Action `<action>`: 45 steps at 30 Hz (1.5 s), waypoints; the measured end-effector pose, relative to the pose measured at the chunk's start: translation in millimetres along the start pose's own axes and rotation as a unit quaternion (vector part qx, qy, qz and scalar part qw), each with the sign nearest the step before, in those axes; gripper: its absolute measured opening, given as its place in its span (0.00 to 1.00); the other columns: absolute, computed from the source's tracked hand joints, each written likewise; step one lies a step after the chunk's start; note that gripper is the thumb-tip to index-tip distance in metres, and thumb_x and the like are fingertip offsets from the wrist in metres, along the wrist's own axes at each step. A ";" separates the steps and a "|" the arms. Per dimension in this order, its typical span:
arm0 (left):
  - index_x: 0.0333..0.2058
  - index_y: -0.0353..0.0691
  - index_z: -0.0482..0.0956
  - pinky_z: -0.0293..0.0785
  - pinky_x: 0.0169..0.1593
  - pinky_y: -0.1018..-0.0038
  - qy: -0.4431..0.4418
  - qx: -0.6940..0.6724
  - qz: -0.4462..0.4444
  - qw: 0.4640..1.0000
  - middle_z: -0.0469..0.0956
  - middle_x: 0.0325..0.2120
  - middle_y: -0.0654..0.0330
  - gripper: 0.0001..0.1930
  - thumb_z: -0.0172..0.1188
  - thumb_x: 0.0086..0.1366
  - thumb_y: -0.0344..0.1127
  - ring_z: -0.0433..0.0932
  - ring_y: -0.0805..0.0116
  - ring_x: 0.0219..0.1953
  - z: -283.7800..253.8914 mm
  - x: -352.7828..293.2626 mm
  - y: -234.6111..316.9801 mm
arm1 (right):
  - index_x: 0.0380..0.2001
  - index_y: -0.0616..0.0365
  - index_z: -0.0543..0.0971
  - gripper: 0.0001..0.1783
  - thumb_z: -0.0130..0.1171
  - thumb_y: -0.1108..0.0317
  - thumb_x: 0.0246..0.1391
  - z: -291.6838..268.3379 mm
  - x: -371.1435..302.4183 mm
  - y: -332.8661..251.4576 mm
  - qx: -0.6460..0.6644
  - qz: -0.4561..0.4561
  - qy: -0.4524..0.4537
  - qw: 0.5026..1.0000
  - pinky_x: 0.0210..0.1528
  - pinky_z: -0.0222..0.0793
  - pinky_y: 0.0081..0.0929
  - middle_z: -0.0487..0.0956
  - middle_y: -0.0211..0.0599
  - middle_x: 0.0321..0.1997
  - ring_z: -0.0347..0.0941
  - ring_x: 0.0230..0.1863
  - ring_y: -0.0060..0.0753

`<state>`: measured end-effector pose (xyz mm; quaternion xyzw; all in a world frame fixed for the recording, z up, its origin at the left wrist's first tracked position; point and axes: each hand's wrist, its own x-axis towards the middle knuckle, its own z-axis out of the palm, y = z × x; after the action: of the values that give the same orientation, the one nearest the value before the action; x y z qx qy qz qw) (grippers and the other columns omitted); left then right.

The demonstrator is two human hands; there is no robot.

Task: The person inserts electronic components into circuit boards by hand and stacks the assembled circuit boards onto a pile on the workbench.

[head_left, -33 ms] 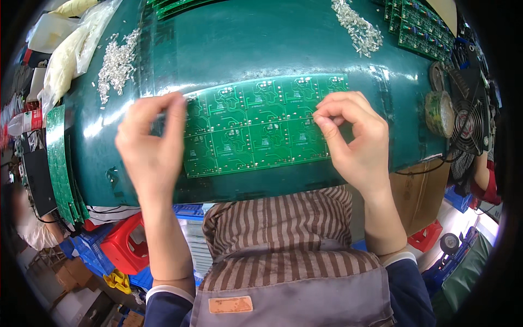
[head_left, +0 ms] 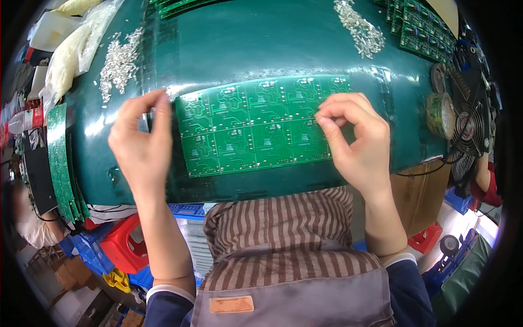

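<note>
A green circuit board panel point(head_left: 256, 128), divided into several small boards, lies flat on the dark green table point(head_left: 261, 43) in front of me. My left hand point(head_left: 143, 144) hovers at the panel's left edge with thumb and forefinger raised close together; I cannot tell whether something small sits between them. My right hand point(head_left: 354, 136) rests over the panel's right edge, thumb and forefinger pinched together just above the board. Anything between those fingertips is hidden.
Piles of small silver metal parts lie at the back left point(head_left: 117, 62) and back right point(head_left: 359, 30). Stacked green boards sit along the left edge point(head_left: 60, 158) and far right corner point(head_left: 425, 27). Tape rolls point(head_left: 440, 114) and a fan point(head_left: 471, 120) stand right. Plastic bags point(head_left: 71, 49) lie far left.
</note>
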<state>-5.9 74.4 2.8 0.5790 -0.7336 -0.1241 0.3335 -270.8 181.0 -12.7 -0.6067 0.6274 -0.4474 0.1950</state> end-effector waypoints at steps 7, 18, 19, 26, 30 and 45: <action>0.42 0.34 0.84 0.76 0.46 0.69 0.029 0.095 -0.134 0.986 0.84 0.29 0.56 0.13 0.65 0.63 0.37 0.82 0.66 0.35 -18.9 30.9 -64.6 | 0.29 0.62 0.80 0.05 0.65 0.82 0.49 -0.2 -3.7 -1.4 -0.018 0.026 0.009 0.999 0.34 0.73 0.25 0.81 0.37 0.34 0.76 0.36 0.33; 0.39 0.36 0.86 0.77 0.39 0.75 0.010 0.094 -0.146 0.985 0.85 0.27 0.59 0.14 0.67 0.63 0.41 0.82 0.73 0.29 -17.8 45.1 -70.6 | 0.29 0.61 0.80 0.06 0.65 0.82 0.49 7.5 -8.4 -3.5 -0.064 -0.021 0.043 0.997 0.36 0.73 0.28 0.80 0.37 0.34 0.76 0.38 0.36; 0.39 0.37 0.86 0.77 0.40 0.74 0.013 0.130 -0.129 0.983 0.85 0.28 0.58 0.14 0.66 0.64 0.42 0.83 0.71 0.30 -19.9 45.2 -69.5 | 0.29 0.61 0.80 0.06 0.65 0.82 0.48 7.9 -8.4 -2.2 -0.063 -0.027 0.044 0.997 0.38 0.73 0.29 0.80 0.37 0.34 0.76 0.38 0.37; 0.37 0.37 0.84 0.75 0.44 0.65 0.026 0.248 0.013 0.968 0.85 0.32 0.55 0.09 0.60 0.67 0.37 0.85 0.59 0.38 -24.5 36.4 -65.7 | 0.29 0.60 0.80 0.07 0.66 0.82 0.47 8.7 -8.8 0.3 -0.058 -0.041 0.046 0.996 0.39 0.73 0.31 0.81 0.37 0.34 0.76 0.38 0.39; 0.38 0.35 0.83 0.76 0.45 0.66 -0.009 0.203 -0.025 0.979 0.84 0.34 0.50 0.08 0.60 0.66 0.33 0.84 0.56 0.39 -30.5 34.0 -52.3 | 0.29 0.60 0.80 0.07 0.66 0.82 0.47 5.2 -6.8 -0.7 -0.065 -0.048 0.033 0.996 0.39 0.73 0.31 0.80 0.38 0.34 0.76 0.38 0.40; 0.40 0.40 0.85 0.67 0.52 0.66 -0.005 0.195 0.093 0.976 0.82 0.35 0.58 0.07 0.61 0.65 0.32 0.80 0.59 0.40 -9.0 14.0 -47.0 | 0.28 0.62 0.81 0.06 0.67 0.81 0.46 -1.3 -2.4 -0.7 -0.089 -0.097 0.015 0.991 0.38 0.74 0.31 0.81 0.38 0.33 0.77 0.37 0.39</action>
<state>34.3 49.1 -12.4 0.5619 -0.7956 0.0505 0.2206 -270.9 183.8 -12.2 -0.6727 0.6057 -0.4161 0.0864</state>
